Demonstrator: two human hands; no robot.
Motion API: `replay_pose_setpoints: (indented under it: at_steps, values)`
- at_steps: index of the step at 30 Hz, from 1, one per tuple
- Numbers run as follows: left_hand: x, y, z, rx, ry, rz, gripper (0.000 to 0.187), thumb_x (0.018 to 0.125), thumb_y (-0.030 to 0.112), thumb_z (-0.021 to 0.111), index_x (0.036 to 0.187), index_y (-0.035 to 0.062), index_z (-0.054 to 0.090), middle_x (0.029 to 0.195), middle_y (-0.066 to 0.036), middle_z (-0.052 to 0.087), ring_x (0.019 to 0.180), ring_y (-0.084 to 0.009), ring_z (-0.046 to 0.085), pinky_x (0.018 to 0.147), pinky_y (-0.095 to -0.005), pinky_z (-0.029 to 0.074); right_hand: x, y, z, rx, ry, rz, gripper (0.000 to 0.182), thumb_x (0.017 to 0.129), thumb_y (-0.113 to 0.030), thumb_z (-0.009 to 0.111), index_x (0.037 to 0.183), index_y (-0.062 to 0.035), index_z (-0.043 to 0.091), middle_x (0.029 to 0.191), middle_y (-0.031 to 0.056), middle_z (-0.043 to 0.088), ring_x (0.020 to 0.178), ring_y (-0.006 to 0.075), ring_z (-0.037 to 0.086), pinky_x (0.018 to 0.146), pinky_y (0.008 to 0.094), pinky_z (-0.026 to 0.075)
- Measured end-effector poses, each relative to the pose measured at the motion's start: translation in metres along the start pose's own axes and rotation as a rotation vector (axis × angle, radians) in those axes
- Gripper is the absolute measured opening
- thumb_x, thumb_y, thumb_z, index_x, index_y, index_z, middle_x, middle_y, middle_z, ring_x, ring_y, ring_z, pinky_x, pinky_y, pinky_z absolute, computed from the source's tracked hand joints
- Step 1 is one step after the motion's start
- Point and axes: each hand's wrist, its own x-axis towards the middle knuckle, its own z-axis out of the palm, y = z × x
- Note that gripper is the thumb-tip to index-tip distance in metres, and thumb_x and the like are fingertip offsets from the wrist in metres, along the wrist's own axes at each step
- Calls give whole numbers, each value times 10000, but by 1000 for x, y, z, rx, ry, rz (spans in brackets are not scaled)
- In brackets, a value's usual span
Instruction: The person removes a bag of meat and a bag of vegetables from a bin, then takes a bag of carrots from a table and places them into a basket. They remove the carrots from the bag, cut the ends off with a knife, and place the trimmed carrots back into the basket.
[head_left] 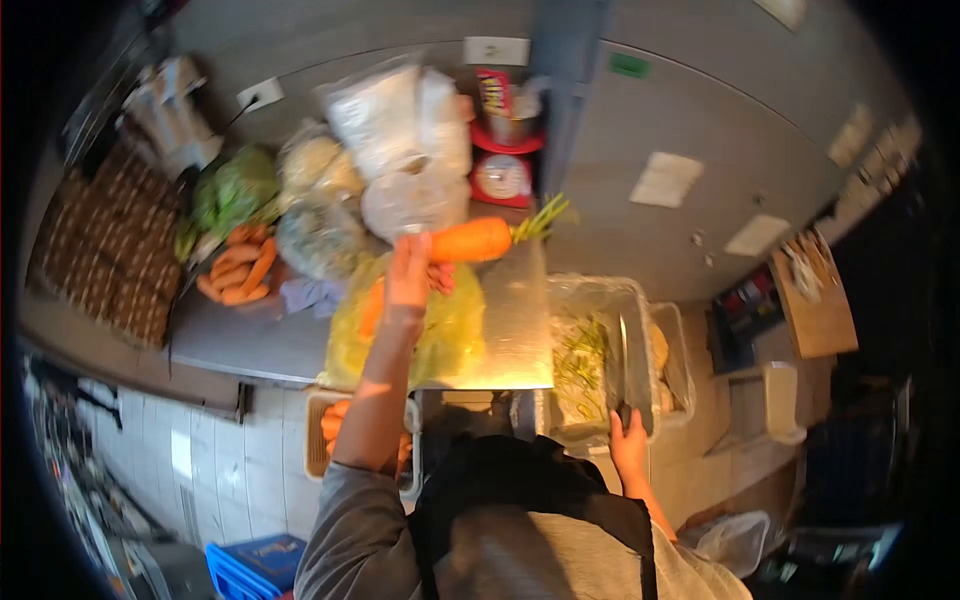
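Observation:
My left hand (408, 272) is closed around a large orange carrot (474, 241) with short green tops, raised over the metal counter (515, 335). Beneath that hand a yellow plastic bag (455, 335) lies spread on the counter, with something orange showing in it. My right hand (629, 447) grips the dark handle of a knife (624, 350). Its blade points away from me over a clear plastic bin (598, 282), where green stem trimmings (580, 350) lie.
More carrots (240, 272) sit at the counter's left, near leafy greens (238, 188) and filled plastic bags (395, 120). A red scale (502, 178) stands at the back. Below the counter edge is a crate (316, 440) of carrots. A second bin (681, 370) stands at right.

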Motion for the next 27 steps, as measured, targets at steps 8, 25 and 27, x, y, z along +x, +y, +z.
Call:
replay_pose_setpoints:
  at_steps: [8,25,27]
  values:
    - [-50,-112,116,-148,-334,-438,330,957,432,404,943,102,428,679,-20,502,556,-80,439,508,-210,363,21,-76,-33,103,69,-110,254,824,-187,637,969,-19,515,730,193,587,658,326,601,583,367,463]
    - [-79,-119,104,-164,-449,-381,294,979,384,376,966,97,433,745,-14,491,609,-73,433,577,-210,378,-21,82,6,-420,-357,220,412,840,-375,591,909,29,544,771,260,621,786,432,601,698,472,479]
    - [-88,-120,71,-168,-433,-408,292,980,385,368,976,101,436,748,-16,491,614,-80,438,573,-217,376,-22,98,11,-419,-367,215,388,848,-362,592,886,21,540,748,242,620,759,406,611,670,452,485]
